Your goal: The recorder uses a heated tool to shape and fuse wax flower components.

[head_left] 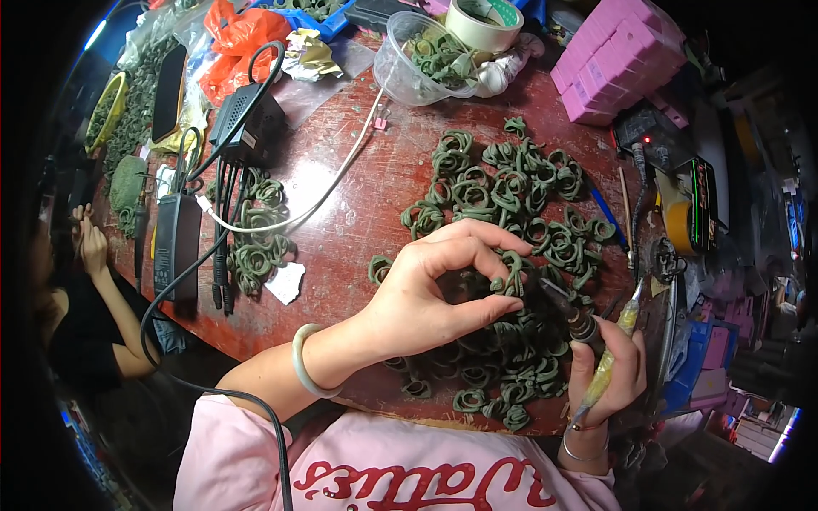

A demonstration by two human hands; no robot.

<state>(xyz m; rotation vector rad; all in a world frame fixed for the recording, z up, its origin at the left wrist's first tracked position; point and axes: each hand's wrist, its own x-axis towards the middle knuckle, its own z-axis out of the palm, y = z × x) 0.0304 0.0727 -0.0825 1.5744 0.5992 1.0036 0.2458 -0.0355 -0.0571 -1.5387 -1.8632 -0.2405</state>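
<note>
My left hand is closed, pinching a dark green ring with a twisted, coiled shape between thumb and fingers. Just to its right, my right hand grips a dark pen-like tool, whose narrow tip points at the ring; whether they touch I cannot tell. A slim tool with a yellow wrapped handle is also held in my right hand, its metal point upward. Under and around both hands lie many similar green rings, loosely heaped on the worn red table. My left hand hides part of the heap.
A clear tub of green pieces stands at the back beside a tape roll. Pink blocks are stacked back right. Black power adapters and cables lie left, near more rings. Another person's hand is far left.
</note>
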